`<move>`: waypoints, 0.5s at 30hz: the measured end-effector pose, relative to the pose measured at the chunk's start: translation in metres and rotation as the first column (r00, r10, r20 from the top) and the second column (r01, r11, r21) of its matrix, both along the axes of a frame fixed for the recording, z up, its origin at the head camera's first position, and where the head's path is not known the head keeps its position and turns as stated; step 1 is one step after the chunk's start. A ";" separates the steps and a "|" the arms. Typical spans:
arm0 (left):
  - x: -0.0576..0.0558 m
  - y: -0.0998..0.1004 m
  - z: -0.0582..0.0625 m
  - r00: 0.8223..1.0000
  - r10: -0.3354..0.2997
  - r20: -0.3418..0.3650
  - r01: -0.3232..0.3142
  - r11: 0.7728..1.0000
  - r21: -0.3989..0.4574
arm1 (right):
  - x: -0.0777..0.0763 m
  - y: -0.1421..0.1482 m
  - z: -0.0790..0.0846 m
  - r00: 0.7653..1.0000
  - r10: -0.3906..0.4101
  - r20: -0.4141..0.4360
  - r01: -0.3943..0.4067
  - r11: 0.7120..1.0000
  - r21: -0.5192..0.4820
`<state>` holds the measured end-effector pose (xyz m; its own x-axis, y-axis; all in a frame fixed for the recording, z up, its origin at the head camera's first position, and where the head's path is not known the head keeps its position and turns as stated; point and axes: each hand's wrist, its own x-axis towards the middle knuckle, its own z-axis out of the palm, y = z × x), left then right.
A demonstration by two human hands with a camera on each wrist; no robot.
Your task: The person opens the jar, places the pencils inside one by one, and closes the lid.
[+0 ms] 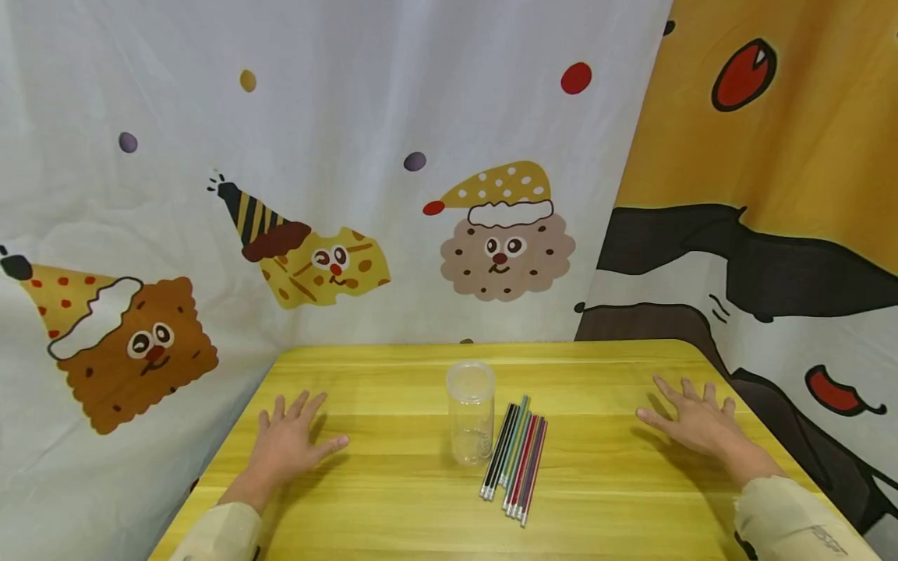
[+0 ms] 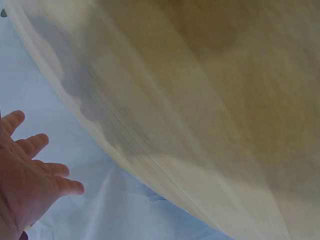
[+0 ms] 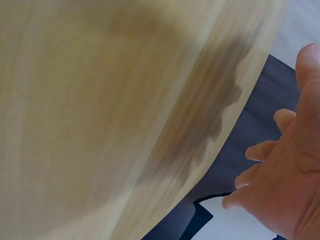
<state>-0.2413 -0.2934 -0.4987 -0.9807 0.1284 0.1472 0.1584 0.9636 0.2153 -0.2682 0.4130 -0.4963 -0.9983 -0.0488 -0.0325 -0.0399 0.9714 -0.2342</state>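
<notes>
Left: my left hand (image 1: 284,442) is over the surface (image 1: 379,502), fingers spread. Mid-surface: clear cylindrical container (image 1: 471,425) stands upright. Just right of it: slim pencils (image 1: 523,460) lie in a slanted row, silvery ends toward me. Far right: my right hand (image 1: 700,425), fingers also spread. Hands well apart.

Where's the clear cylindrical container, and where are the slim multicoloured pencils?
Clear cylindrical container (image 1: 471,419): head view, on its side wall.
Slim multicoloured pencils (image 1: 520,461): head view, on the shafts near the bundle's middle.
</notes>
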 end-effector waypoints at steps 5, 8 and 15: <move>0.000 0.000 -0.001 1.000 0.004 0.003 -0.004 1.000 0.002 | 0.001 -0.003 0.000 1.000 0.010 -0.014 -0.010 1.000 0.004; 0.000 0.000 -0.001 1.000 0.003 0.005 -0.003 1.000 -0.001 | 0.001 -0.005 0.001 1.000 0.015 -0.019 -0.015 1.000 0.006; 0.000 -0.001 0.000 1.000 -0.002 0.005 0.002 1.000 -0.006 | 0.004 -0.008 0.002 1.000 0.017 -0.006 -0.017 1.000 -0.010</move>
<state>-0.2415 -0.2948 -0.4985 -0.9812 0.1309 0.1416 0.1590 0.9647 0.2100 -0.2643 0.4047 -0.4944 -0.9975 -0.0663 -0.0259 -0.0580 0.9681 -0.2436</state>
